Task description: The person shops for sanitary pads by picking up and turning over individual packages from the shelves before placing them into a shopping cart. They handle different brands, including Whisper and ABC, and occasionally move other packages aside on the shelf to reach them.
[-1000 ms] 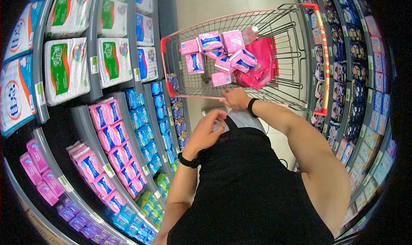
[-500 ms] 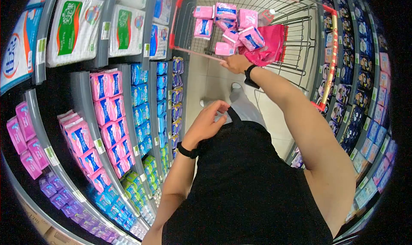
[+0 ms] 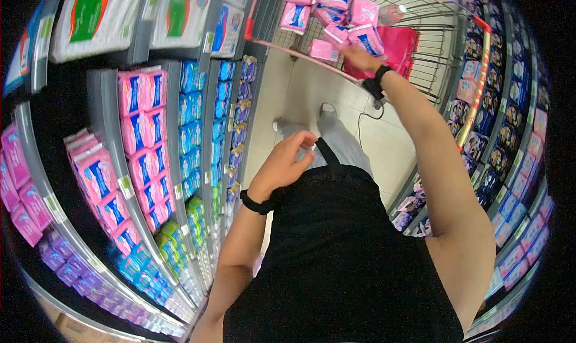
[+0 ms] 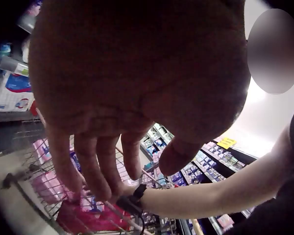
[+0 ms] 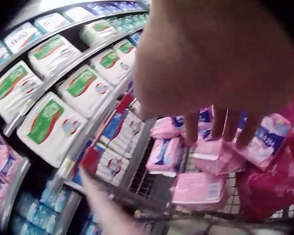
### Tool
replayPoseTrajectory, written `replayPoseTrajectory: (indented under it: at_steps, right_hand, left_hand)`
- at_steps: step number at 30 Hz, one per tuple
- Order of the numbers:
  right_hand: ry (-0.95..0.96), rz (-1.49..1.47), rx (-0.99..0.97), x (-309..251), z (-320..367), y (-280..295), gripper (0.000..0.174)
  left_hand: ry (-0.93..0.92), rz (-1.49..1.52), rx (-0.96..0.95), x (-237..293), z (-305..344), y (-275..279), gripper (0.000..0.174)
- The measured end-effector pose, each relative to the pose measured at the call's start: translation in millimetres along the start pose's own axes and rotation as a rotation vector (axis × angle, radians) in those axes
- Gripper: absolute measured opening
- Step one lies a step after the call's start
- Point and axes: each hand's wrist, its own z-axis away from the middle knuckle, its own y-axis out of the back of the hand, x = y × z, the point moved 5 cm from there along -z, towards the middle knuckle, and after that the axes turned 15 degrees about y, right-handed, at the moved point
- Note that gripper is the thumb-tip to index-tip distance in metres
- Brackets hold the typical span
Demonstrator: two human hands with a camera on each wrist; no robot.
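My right hand (image 3: 363,59) is blurred over the near rim of a red-trimmed wire shopping cart (image 3: 248,31). Its fingers reach down over pink packs of sanitary pads (image 3: 324,50) in the basket. The right wrist view has its fingers fairly straight and the thumb spread apart, holding nothing. A crumpled crimson bag (image 3: 403,46) lies beside the packs, right next to this hand. Behind the bag is a clear bottle (image 3: 393,13). My left hand (image 3: 281,163) hangs in front of my waist with loosely bent fingers and nothing in them.
Shelves on the left hold white tissue packs (image 3: 99,19), pink packs (image 3: 143,130) and blue packs (image 3: 192,127). Dark packs (image 3: 498,157) line the shelves on the right. Pale floor tiles (image 3: 294,91) lie between me and the cart, whose handle (image 3: 477,97) is at its right end.
My right hand has come off the cart's near rim and moved over the packs inside. The cart sits higher and farther right in view. My left hand keeps its loose pose.
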Motion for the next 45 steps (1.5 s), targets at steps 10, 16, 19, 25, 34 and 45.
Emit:
replayPoseTrajectory:
  at_steps: [10, 16, 19, 25, 34, 45]
  right_hand:
    - [-0.035, 0.488, 0.157, 96.3, 19.1, 81.3, 0.09]
    - [-0.24, 0.573, 0.229, 80.0, 1.3, 52.0, 0.092]
    - [-0.308, 0.643, 0.156, 80.6, -4.5, 56.3, 0.09]
    - [0.056, 0.986, 0.032, 64.6, -14.9, 66.6, 0.054]
    - [-0.06, 0.701, -0.048, 72.5, -7.2, 32.6, 0.065]
    - [-0.323, 0.308, 0.346, 86.0, 2.2, 38.9, 0.037]
  left_hand:
    - [0.133, 0.095, 0.051, -39.0, 13.4, -15.4, 0.031]
    - [0.147, 0.08, 0.095, -39.1, 17.0, -22.0, 0.032]
    - [0.156, 0.058, 0.101, -40.7, 14.2, -24.2, 0.032]
    - [0.168, 0.014, 0.088, -37.3, 12.5, -22.5, 0.032]
    - [0.096, -0.014, 0.068, -29.1, 1.5, -19.4, 0.031]
    - [0.068, -0.088, 0.045, -32.6, 3.3, -4.7, 0.032]
